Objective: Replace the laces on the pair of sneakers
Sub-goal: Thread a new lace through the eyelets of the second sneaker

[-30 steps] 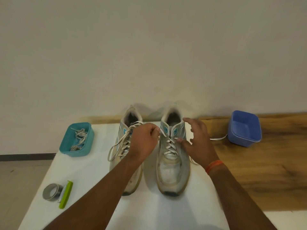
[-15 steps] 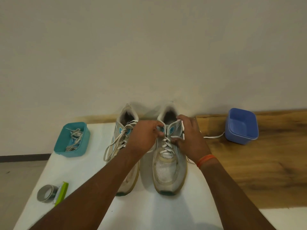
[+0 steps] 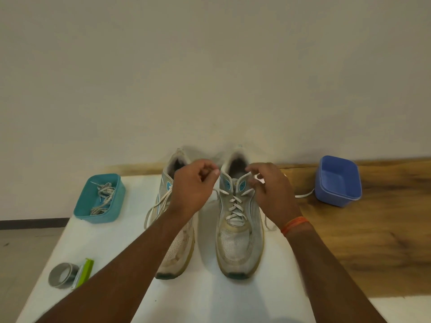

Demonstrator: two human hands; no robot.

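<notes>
Two worn white sneakers with blue accents stand side by side on the white table, toes toward me. The right sneaker (image 3: 239, 238) is threaded with a white lace (image 3: 235, 207). My left hand (image 3: 193, 190) is closed on one end of that lace, just left of the shoe's collar. My right hand (image 3: 270, 190) pinches the other end above the top eyelets. The left sneaker (image 3: 179, 248) is partly hidden by my left forearm; its lace hangs loose off its left side. A lace tail trails right toward the blue tub.
A teal tub (image 3: 99, 200) holding used laces sits at the left. An empty blue tub (image 3: 338, 180) stands on the wooden surface at the right. A roll of grey tape (image 3: 61, 275) and a green clip (image 3: 85, 271) lie near the table's front left edge. A wall stands right behind the shoes.
Both hands have lifted from the right sneaker's upper eyelets and drawn apart, each pulling a lace end up and outward. The camera view has shifted slightly.
</notes>
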